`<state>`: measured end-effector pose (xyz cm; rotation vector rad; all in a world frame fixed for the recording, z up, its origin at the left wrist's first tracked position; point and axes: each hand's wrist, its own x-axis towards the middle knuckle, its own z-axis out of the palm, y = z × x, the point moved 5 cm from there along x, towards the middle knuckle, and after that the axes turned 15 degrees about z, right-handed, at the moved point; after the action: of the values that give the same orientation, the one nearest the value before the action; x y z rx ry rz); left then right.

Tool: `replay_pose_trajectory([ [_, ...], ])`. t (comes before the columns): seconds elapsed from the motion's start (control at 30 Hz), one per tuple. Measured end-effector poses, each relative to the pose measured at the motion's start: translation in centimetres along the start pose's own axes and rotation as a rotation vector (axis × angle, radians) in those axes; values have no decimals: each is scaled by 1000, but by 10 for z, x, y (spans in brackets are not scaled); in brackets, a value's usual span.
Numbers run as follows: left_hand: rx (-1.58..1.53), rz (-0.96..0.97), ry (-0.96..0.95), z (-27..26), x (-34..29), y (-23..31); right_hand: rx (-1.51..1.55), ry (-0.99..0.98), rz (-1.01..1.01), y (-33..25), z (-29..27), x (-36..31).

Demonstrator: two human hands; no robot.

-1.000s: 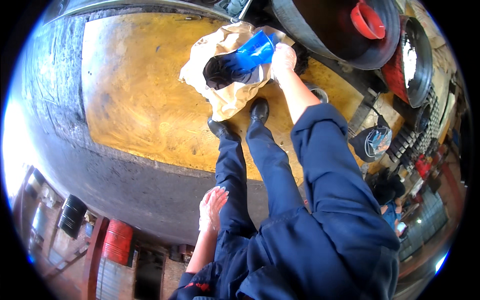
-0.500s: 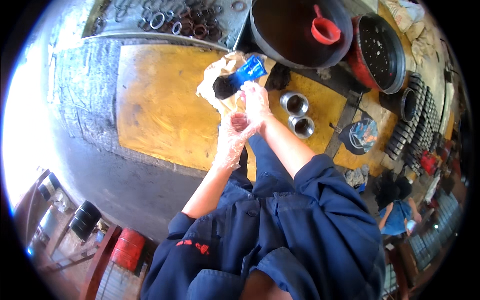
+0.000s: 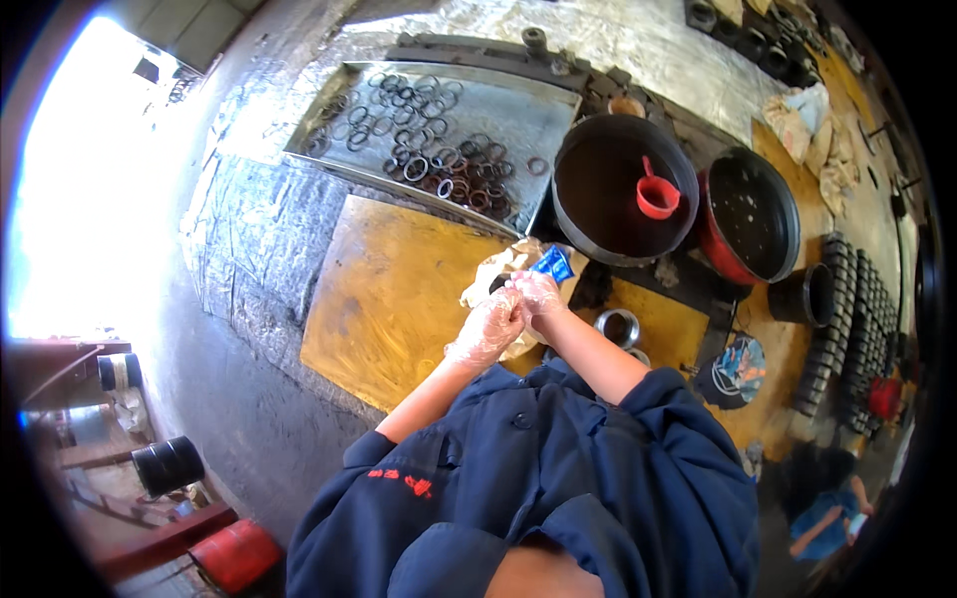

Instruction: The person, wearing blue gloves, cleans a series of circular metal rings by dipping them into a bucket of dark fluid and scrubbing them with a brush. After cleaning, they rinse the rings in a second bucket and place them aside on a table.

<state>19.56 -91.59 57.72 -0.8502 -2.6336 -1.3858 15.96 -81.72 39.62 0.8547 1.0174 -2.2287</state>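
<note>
My left hand (image 3: 490, 326) and my right hand (image 3: 540, 295), both in thin clear plastic gloves, meet in front of me over the yellow board (image 3: 399, 289). The left hand's fingers are curled in. Fingers of the right hand are pressed together against the left; whatever lies between them is hidden. Just beyond the hands is a blue packet (image 3: 553, 264) on crumpled tan paper or cloth (image 3: 488, 276). Something dark (image 3: 500, 283) shows partly behind my fingers. Right of my right forearm stands a shiny metal cylinder (image 3: 617, 327), with a second one partly covered by my sleeve.
A metal tray (image 3: 518, 110) of loose rings lies ahead. Beside it stand a large dark basin (image 3: 588, 224) with a red ladle (image 3: 657, 196) and a red-sided tub (image 3: 723, 234). Rows of black cylindrical parts (image 3: 827, 344) and a cap (image 3: 735, 372) are to the right; another person (image 3: 832, 518) is at lower right.
The view has tilted up, showing more of the tray and basin. My left hand, whose fingers curled upward before, is now turned over and closed against my right hand.
</note>
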Motion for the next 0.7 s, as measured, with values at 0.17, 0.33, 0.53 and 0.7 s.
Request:
replay_pose_trajectory([
  [0.17,47,-289,45,-36,-12,-10,141,-129,269,6,60,12],
  [0.33,86,-245,151,-83,-27,-44,17,-24,-20,-3,130,-10],
  [0.53,-523,-469,434,-108,-50,-69,-463,-14,-136,9,142,4],
  [0.7,-1324,-442,381,-125,-64,-51,15,-311,340,24,157,3],
])
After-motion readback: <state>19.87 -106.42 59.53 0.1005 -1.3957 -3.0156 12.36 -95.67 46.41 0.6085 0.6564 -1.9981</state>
